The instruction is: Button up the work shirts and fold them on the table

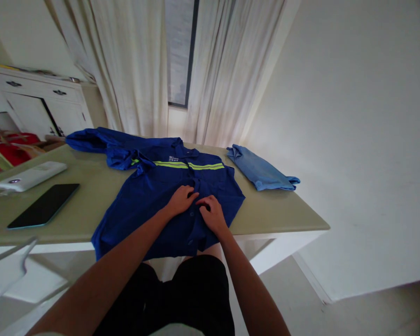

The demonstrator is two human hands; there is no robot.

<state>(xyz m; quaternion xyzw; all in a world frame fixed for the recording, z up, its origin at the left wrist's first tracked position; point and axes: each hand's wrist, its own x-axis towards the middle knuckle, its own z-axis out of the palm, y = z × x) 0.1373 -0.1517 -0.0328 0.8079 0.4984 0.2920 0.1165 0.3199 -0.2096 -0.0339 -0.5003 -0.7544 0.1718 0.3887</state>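
Note:
A dark blue work jacket (154, 196) lies front up on the table, its collar at the far side and its lower hem hanging over the near edge. A yellow-green reflective stripe and white lettering cross the chest. On the button placket, my left hand (182, 199) has its fingers bent and pinched at the cloth. Just to the right, my right hand (213, 213) pinches the other side of the front opening, fingertips close to the left ones. Buttons show below the hands. What exactly lies between the fingertips is too small to make out.
A folded light blue garment (262, 170) rests at the table's right. On the left are a black-screened tablet or phone (45, 205) and a white device (31, 176) with a cable. The table (266, 214) stands against curtains (133, 70), with a white wall (353, 140) to the right.

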